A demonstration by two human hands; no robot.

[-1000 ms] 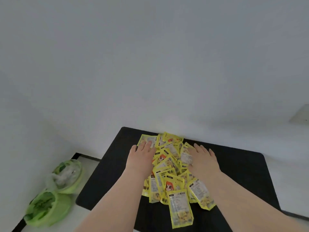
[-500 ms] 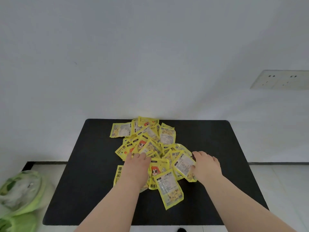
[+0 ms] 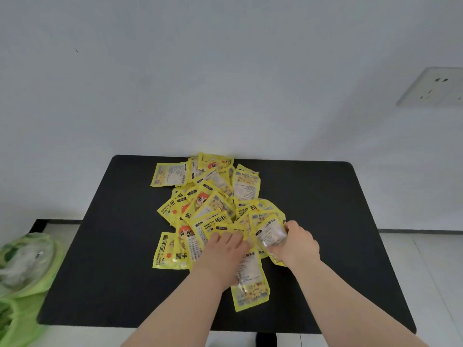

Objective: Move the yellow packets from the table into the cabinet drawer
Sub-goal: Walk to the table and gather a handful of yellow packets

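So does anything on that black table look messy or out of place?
The yellow hand warmer packets lie in a loose, overlapping heap, angled every way, some face down. One packet sticks out toward the near edge. None looks torn. The right hand grips a packet; the left hand rests on the pile.

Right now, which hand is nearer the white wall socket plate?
Right. The right hand sits on the pile's socket side, below the white wall socket plate; the left hand is farther left.

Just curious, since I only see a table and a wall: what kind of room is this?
Probably a plain indoor room, home or office. A black table stands against a bare white wall with a socket, on a pale tiled floor.
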